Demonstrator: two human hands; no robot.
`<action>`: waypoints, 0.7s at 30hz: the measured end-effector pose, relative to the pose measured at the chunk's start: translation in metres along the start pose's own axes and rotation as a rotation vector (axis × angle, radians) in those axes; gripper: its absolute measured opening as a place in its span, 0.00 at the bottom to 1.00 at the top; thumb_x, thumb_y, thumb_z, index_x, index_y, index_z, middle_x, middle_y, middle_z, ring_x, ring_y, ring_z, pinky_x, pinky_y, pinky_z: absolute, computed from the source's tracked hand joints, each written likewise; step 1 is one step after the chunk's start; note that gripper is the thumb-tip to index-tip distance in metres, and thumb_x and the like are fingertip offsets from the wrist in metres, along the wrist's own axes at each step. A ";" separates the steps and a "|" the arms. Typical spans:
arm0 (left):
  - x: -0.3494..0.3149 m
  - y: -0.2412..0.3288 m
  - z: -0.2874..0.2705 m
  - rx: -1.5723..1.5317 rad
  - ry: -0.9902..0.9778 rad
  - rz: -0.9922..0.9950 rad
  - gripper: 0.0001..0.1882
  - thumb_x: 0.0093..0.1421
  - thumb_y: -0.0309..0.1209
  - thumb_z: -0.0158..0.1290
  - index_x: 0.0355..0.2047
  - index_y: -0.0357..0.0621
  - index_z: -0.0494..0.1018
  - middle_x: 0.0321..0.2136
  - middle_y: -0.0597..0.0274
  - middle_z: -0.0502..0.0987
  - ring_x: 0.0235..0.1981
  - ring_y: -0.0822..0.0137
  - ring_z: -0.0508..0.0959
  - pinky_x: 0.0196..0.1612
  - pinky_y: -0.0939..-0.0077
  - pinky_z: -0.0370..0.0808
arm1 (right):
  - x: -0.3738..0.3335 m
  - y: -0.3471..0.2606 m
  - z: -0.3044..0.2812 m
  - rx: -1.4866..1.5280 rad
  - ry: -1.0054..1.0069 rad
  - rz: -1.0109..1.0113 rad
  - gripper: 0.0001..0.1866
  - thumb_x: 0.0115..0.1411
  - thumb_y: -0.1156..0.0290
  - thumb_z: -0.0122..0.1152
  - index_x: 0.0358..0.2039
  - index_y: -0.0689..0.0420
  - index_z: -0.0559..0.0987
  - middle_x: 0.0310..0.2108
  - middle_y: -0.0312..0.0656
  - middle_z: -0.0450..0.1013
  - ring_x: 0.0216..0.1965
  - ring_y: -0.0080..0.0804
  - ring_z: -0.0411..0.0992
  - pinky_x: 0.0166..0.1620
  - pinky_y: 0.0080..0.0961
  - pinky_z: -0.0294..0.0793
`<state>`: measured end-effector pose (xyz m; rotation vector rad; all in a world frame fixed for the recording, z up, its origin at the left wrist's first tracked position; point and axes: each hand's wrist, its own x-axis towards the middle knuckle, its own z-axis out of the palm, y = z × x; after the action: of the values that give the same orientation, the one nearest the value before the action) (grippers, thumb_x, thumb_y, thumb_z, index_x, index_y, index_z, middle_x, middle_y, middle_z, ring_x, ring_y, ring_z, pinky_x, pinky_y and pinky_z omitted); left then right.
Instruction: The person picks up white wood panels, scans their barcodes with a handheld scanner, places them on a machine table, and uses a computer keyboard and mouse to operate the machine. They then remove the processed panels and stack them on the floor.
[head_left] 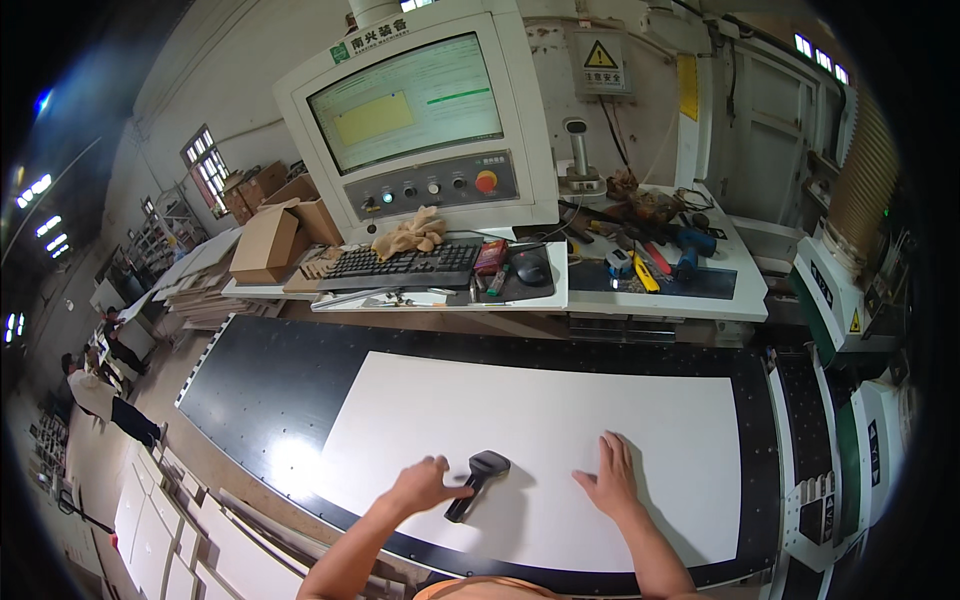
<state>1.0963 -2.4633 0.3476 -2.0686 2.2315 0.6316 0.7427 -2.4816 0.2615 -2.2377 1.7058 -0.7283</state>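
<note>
A large white panel (400, 410) lies on a black machine table. Over its near part is a dark handheld barcode scanner (478, 484), its head pointing away from me and its handle slanting back toward me. Just left of the scanner is my left hand (424, 486), with the thumb reaching to the handle and the fingers apart from it. I cannot tell whether the thumb touches. Farther right, my right hand (612, 476) rests flat on the panel, fingers stretched forward and thumb out to the side, holding nothing.
Beyond the table stands a control console with a screen (405, 100), above a shelf with a keyboard (400, 268), mouse (530, 267) and work glove (410, 235). Tools lie on the white bench (740, 290). Machine parts (850, 300) border the right. Stacked panels (170, 530) stand lower left; people are farther back.
</note>
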 end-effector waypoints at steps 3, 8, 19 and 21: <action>0.000 0.024 0.034 -0.071 -0.148 -0.066 0.41 0.48 0.66 0.61 0.37 0.32 0.74 0.36 0.40 0.80 0.39 0.47 0.82 0.42 0.60 0.78 | -0.042 0.020 -0.008 -0.031 0.089 -0.107 0.37 0.53 0.57 0.71 0.56 0.67 0.67 0.62 0.55 0.58 0.65 0.57 0.54 0.67 0.49 0.55; 0.027 0.047 0.065 -0.234 0.051 -0.072 0.26 0.50 0.50 0.60 0.32 0.34 0.80 0.29 0.40 0.81 0.35 0.44 0.82 0.40 0.55 0.79 | -0.054 0.027 -0.024 -0.071 0.127 -0.046 0.30 0.55 0.59 0.70 0.52 0.65 0.71 0.61 0.51 0.62 0.63 0.52 0.58 0.65 0.47 0.58; -0.082 -0.097 0.076 -0.995 0.248 -0.518 0.17 0.54 0.33 0.57 0.38 0.30 0.79 0.26 0.57 0.79 0.20 0.65 0.79 0.24 0.72 0.76 | -0.092 0.006 -0.028 -0.197 0.207 0.093 0.30 0.53 0.64 0.69 0.51 0.67 0.71 0.58 0.56 0.63 0.61 0.55 0.60 0.63 0.51 0.60; -0.110 -0.112 0.080 -1.105 0.291 -0.607 0.21 0.58 0.36 0.57 0.48 0.35 0.76 0.31 0.57 0.79 0.23 0.62 0.82 0.21 0.72 0.77 | -0.111 -0.013 -0.023 -0.138 0.185 0.125 0.30 0.53 0.63 0.68 0.53 0.66 0.70 0.60 0.56 0.62 0.62 0.57 0.60 0.63 0.53 0.60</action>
<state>1.1965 -2.3372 0.2767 -3.2306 1.1846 1.8303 0.7196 -2.3697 0.2601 -2.1852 2.0204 -0.8339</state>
